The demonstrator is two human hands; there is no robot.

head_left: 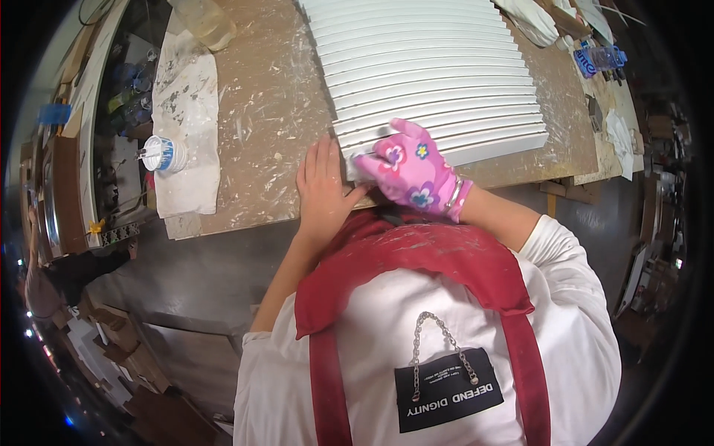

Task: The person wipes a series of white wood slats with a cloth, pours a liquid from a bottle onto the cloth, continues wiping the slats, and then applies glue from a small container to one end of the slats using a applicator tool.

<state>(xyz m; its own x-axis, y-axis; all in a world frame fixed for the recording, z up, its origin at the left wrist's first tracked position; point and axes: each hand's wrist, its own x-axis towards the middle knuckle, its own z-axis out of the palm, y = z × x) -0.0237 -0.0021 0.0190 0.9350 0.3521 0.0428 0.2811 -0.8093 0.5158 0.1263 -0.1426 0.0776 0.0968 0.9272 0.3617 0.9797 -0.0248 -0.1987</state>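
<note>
A white panel of many parallel slats (435,82), like a louvred shutter, lies flat on the worktable (260,111). My bare left hand (325,175) rests on the table beside the panel's near left corner, its fingers stretched out and its thumb reaching toward that corner. My right hand (416,171) wears a pink glove with a flower pattern. It is bent over the same corner, with its fingers closed around a small greyish-white piece (352,168). The glove mostly hides that piece, so I cannot tell its kind.
At the left, a white tub (158,153) stands by a paint-stained white cloth (190,126). A cloudy plastic container (204,24) lies behind it. Far right are a blue-labelled bottle (595,61) and a white rag (619,141). Another person (71,279) is at the left.
</note>
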